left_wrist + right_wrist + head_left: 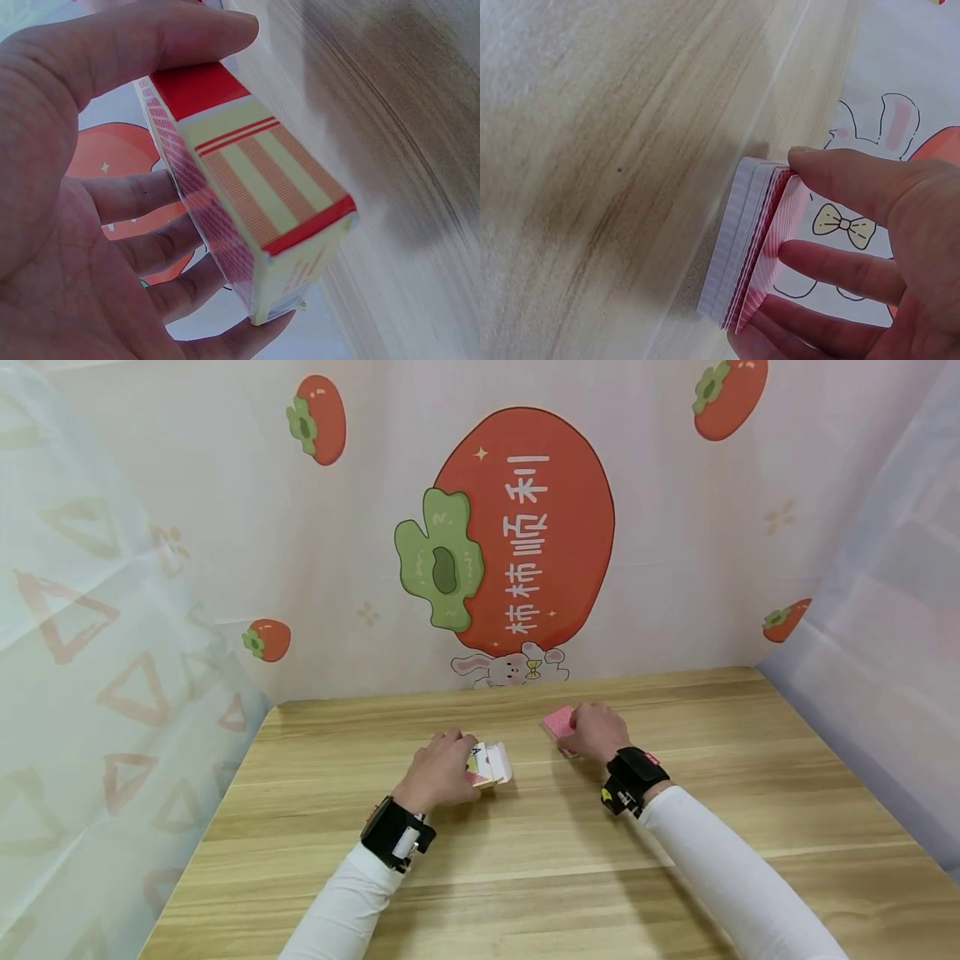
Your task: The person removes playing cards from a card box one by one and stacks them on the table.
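Near the middle of the wooden desk [525, 827], toward its far edge, the left hand [438, 772] grips an open playing-card box [487, 765] — thumb along one long side, fingers [150, 196] curled round the other (its flap end points right). Just to the right, well apart from the box, the right hand [596, 732] pinches a deck of red-backed cards [558, 722] between thumb and fingers [840, 270] — the stack stands on edge against the desk.

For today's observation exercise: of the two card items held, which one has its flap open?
The card box in the left hand: its white flap stands open. The right hand holds only a loose deck.
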Demonstrator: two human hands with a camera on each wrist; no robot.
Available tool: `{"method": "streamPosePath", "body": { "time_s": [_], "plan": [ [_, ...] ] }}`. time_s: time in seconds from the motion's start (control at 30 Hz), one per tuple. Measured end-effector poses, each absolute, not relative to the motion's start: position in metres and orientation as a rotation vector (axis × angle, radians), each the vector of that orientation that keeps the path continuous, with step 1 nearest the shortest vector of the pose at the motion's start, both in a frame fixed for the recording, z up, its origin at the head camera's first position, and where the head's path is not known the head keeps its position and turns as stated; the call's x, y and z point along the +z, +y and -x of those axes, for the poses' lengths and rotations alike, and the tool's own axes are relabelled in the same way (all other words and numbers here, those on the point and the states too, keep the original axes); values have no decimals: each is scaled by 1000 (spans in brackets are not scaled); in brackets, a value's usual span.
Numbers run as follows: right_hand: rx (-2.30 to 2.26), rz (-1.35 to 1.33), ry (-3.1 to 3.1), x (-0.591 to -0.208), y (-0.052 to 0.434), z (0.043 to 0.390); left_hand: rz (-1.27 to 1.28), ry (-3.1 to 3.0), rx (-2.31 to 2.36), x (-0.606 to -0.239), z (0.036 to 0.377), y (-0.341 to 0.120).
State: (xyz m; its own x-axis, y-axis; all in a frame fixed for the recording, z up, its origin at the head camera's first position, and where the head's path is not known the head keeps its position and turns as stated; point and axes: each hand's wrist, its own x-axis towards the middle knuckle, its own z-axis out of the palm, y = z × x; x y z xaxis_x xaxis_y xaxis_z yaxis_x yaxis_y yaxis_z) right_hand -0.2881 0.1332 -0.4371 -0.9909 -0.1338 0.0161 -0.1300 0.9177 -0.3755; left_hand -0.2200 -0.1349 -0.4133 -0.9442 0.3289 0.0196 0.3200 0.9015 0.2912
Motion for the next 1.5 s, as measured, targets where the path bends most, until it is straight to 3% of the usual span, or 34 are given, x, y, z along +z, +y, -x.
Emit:
{"method": "streamPosePath", "body": {
  "time_s": [1.2, 1.33, 1.5],
  "plan": [
    [-659, 213, 3074, -442, 136, 284, -541, 3022, 456, -412, 217, -133],
    [-685, 372, 3156, -434, 128, 276, -551, 3028, 443, -412, 217, -131],
    [-929, 810, 3027, -419, 106, 258, -578, 3029, 430, -410, 218, -128]
  ]
}}
